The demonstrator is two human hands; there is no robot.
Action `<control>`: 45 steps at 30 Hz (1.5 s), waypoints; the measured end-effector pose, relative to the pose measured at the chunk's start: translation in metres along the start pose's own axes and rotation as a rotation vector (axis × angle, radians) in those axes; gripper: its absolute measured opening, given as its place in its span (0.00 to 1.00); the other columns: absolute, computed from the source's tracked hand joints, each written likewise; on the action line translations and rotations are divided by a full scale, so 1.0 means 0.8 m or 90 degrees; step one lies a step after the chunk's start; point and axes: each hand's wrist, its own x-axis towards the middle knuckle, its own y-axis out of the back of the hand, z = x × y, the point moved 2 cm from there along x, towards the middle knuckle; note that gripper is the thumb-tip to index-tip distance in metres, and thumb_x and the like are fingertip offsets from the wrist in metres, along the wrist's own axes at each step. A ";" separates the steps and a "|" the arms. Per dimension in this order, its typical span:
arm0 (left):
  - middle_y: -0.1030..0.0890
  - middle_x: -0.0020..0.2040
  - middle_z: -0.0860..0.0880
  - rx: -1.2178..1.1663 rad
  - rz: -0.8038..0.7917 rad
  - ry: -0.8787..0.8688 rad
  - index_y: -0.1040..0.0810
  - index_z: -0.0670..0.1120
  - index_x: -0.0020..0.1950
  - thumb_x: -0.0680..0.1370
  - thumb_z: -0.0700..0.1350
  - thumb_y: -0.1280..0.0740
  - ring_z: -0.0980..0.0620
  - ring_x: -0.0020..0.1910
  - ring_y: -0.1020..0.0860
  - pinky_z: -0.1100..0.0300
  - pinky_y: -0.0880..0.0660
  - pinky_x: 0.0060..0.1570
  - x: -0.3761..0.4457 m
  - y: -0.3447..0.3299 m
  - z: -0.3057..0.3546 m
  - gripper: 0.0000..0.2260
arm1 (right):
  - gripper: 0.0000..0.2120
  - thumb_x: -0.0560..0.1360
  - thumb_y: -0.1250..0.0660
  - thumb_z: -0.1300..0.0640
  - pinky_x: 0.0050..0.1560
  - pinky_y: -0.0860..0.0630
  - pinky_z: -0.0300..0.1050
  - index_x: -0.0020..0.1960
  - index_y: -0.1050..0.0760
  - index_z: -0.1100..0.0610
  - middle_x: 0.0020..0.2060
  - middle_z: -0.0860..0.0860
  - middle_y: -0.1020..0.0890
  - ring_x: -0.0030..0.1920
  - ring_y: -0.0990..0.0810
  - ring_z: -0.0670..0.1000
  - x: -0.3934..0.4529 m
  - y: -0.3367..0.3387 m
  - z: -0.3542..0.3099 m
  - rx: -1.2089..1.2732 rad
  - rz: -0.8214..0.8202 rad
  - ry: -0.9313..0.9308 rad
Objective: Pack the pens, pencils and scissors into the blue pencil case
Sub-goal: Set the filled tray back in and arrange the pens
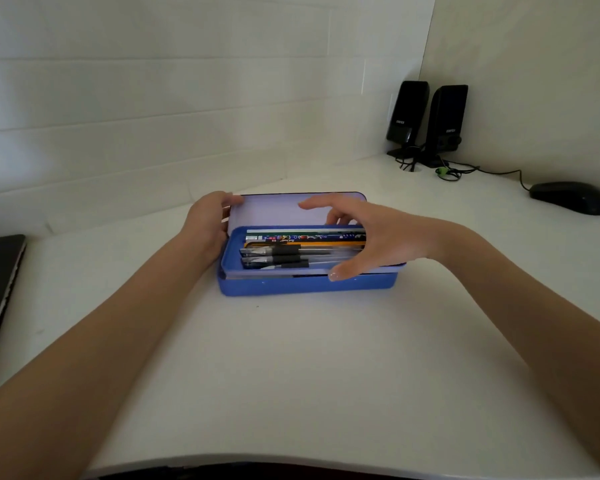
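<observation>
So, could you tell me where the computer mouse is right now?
The black mouse lies far right on the white desk, right of the two black speakers.

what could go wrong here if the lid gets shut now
1. The right hand reaches over the open case, fingers spread above the tray and thumb at its front edge. If the left hand, holding the lid at its left end, swings it down, the fingers could get pinched.
2. The tray sits slightly raised above the base, so the lid may not shut flush.
3. The pens lie loose and could roll or jam.
</observation>
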 end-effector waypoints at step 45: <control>0.14 0.45 0.54 0.428 -0.437 -0.247 0.17 0.48 0.47 0.74 0.41 0.31 0.59 0.47 0.18 0.69 0.26 0.53 -0.054 -0.025 0.015 0.05 | 0.06 0.69 0.30 0.49 0.56 0.28 0.37 0.45 0.17 0.43 0.49 0.38 0.19 0.55 0.22 0.41 -0.081 0.021 0.024 0.033 0.143 0.013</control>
